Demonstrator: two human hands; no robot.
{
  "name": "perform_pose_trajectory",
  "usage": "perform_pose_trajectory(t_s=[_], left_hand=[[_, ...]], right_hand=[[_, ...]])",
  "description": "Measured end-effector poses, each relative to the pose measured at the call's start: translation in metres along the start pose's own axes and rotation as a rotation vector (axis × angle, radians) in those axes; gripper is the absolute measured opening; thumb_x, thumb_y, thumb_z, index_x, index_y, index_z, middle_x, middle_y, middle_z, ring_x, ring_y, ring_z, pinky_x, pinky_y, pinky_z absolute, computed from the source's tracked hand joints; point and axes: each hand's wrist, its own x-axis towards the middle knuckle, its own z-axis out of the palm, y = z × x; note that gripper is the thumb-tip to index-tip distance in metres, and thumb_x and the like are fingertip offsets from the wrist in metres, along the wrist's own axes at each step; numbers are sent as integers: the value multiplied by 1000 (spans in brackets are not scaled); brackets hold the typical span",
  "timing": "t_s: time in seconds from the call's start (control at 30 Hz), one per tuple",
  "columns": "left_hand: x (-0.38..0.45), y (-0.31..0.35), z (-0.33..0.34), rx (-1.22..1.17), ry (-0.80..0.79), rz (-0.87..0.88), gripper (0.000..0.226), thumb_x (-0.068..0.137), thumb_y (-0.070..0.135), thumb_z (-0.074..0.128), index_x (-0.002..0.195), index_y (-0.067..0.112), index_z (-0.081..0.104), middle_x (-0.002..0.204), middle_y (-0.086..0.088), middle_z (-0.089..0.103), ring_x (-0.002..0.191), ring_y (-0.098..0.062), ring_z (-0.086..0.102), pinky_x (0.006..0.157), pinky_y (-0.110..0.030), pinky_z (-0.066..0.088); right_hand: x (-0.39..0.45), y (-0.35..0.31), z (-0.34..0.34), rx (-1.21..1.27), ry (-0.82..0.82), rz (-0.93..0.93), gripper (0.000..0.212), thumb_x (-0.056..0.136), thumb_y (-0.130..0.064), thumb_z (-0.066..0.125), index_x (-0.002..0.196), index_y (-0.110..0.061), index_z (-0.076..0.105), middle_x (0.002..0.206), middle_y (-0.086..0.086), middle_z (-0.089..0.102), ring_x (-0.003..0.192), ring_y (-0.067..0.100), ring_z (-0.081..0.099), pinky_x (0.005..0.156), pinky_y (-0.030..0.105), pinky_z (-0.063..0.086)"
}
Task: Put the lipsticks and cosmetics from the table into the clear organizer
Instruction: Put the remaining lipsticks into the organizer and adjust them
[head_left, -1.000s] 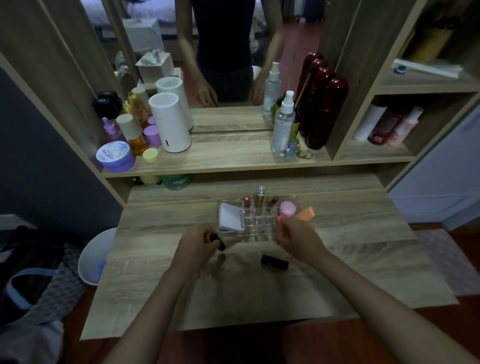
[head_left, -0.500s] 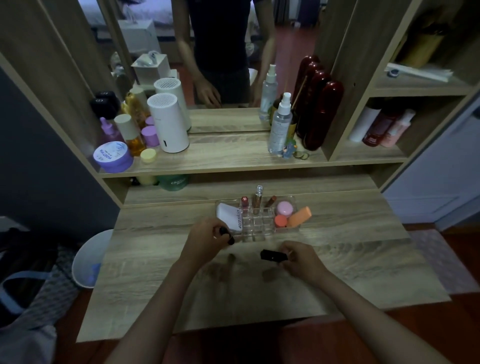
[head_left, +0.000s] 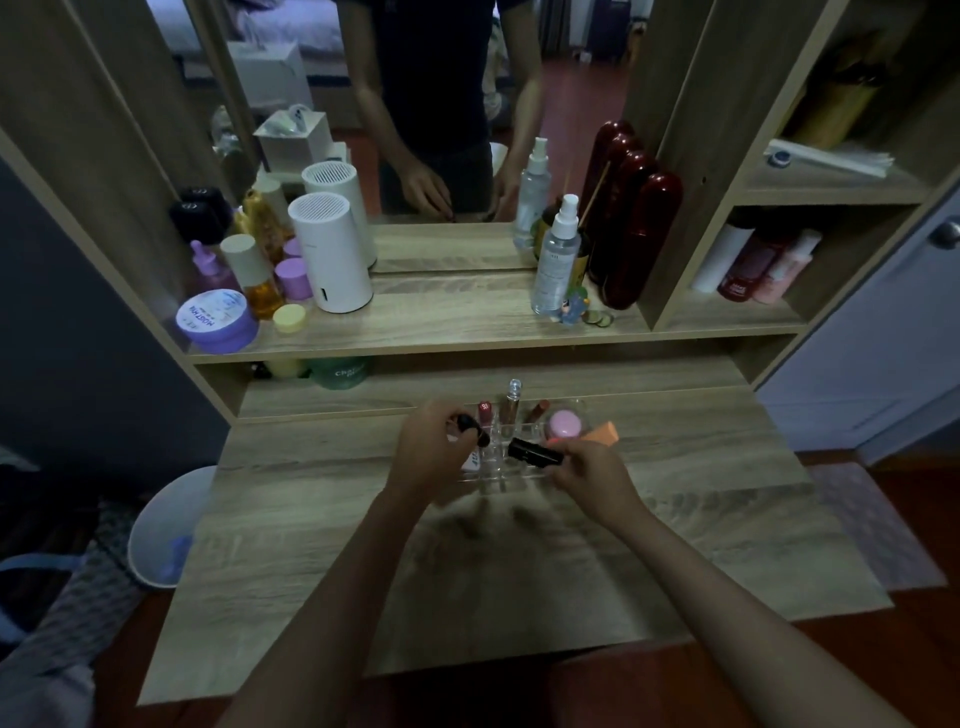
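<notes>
The clear organizer (head_left: 519, 470) stands at the back middle of the wooden table (head_left: 311, 519). In it are upright lipsticks (head_left: 511, 402), a pink round case (head_left: 564, 423), an orange sponge (head_left: 602, 433) and a white compact, mostly hidden by my left hand. My left hand (head_left: 434, 449) is shut on a small black tube (head_left: 475, 428) over the organizer's left part. My right hand (head_left: 592, 473) holds a black lipstick (head_left: 535, 452) level above the organizer's front.
A shelf (head_left: 467, 322) behind the table carries a white cylinder (head_left: 332, 254), a purple jar (head_left: 218, 321), a spray bottle (head_left: 558, 254) and dark red containers (head_left: 639, 234) in front of a mirror. A white bin (head_left: 161, 535) stands left of the table.
My right hand picked the black lipstick up off the table and raised it over the organizer. My left hand moved forward with the small black tube.
</notes>
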Motion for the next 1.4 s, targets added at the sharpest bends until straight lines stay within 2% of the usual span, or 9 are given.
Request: perform_pose_trajectory(t_s=[0.07, 0.2, 0.33, 0.4, 0.6, 0.67, 0.87, 1.2, 1.4], left_hand=[[4, 4, 1, -7, 7, 10, 12, 80, 7, 63, 89, 7, 70, 86, -8, 69, 69, -9, 52, 60, -13, 37], [9, 9, 5, -6, -11, 27, 17, 78, 2, 62, 89, 7, 72, 86, -13, 73, 70, -18, 59, 63, -25, 46], [12, 8, 12, 8, -27, 26, 19, 78, 2, 62, 94, 5, 71, 90, -15, 73, 72, -12, 53, 57, -14, 34], [13, 6, 15, 12, -47, 20, 18, 78, 3, 62, 92, 7, 72, 88, -15, 72, 70, -12, 52, 54, -12, 30], [16, 1, 22, 29, -57, 21, 23, 75, 0, 62, 95, 8, 71, 92, -14, 71, 74, -16, 56, 60, -7, 41], [17, -1, 24, 30, -44, 20, 24, 73, 1, 64, 95, 8, 70, 94, -14, 70, 79, -22, 60, 66, -17, 41], [16, -9, 31, 4, -30, -19, 27, 76, 1, 65, 99, 8, 53, 89, -11, 70, 69, -12, 58, 47, -11, 38], [18, -7, 35, -21, -99, -53, 45, 77, -2, 60, 118, 5, 44, 95, -19, 70, 90, -36, 65, 87, -51, 49], [22, -11, 38, -23, -104, -52, 55, 77, 2, 62, 128, 8, 41, 102, -18, 69, 94, -32, 66, 91, -52, 49]], right_hand=[[9, -9, -1, -68, 19, -45, 28, 81, -6, 69, 109, -7, 71, 89, 16, 72, 75, 18, 58, 52, 14, 31], [23, -23, 0, -125, 45, -94, 23, 81, -6, 67, 103, -8, 72, 96, 13, 72, 88, 25, 64, 72, 28, 48], [28, -31, 0, -244, 28, -119, 26, 83, -7, 65, 109, -10, 69, 106, 10, 71, 100, 25, 62, 87, 35, 50], [31, -33, 0, -294, 7, -134, 26, 84, -7, 63, 110, -10, 67, 109, 11, 69, 102, 27, 62, 88, 38, 49], [38, -41, 3, -428, -88, -165, 26, 87, -7, 56, 112, -10, 64, 116, 11, 67, 105, 29, 63, 94, 41, 48], [41, -43, 5, -491, -105, -165, 28, 87, -8, 54, 113, -12, 62, 117, 9, 66, 106, 29, 63, 94, 40, 47], [48, -46, 12, -592, -132, -155, 26, 91, -9, 53, 115, -16, 59, 116, 7, 66, 104, 28, 64, 85, 40, 48], [57, -48, 16, -592, -159, -111, 22, 93, -14, 51, 114, -19, 59, 113, 8, 68, 103, 29, 66, 84, 42, 53], [58, -46, 19, -591, -210, -89, 23, 93, -10, 51, 113, -17, 61, 109, 9, 70, 100, 27, 67, 90, 43, 53]])
